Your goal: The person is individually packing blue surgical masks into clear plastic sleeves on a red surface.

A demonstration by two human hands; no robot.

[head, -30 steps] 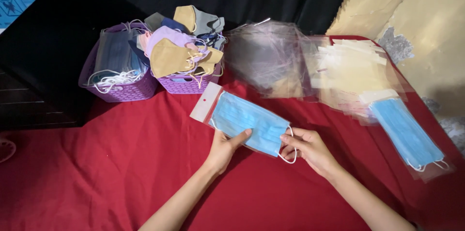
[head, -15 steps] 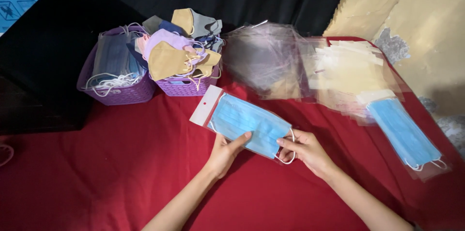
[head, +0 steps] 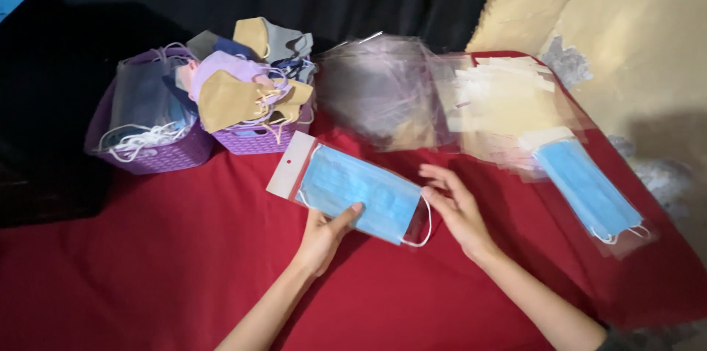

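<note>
A light blue face mask in a clear plastic sleeve with a white header (head: 352, 189) lies tilted over the red tablecloth (head: 184, 248). My left hand (head: 324, 237) grips its lower edge, thumb on top. One white ear loop hangs out of the sleeve's right end. My right hand (head: 455, 207) is flat beside that end, fingers spread, just off the mask.
Two purple baskets stand at the back left: one with blue masks and white loops (head: 147, 130), one heaped with tan, grey and lilac cloth masks (head: 254, 100). A pile of clear empty sleeves (head: 442, 93) lies behind. Another bagged blue mask (head: 589, 189) rests at the right.
My right hand has let go of the mask's right end and opened flat beside it. The left hand still holds the packet, which has barely moved.
</note>
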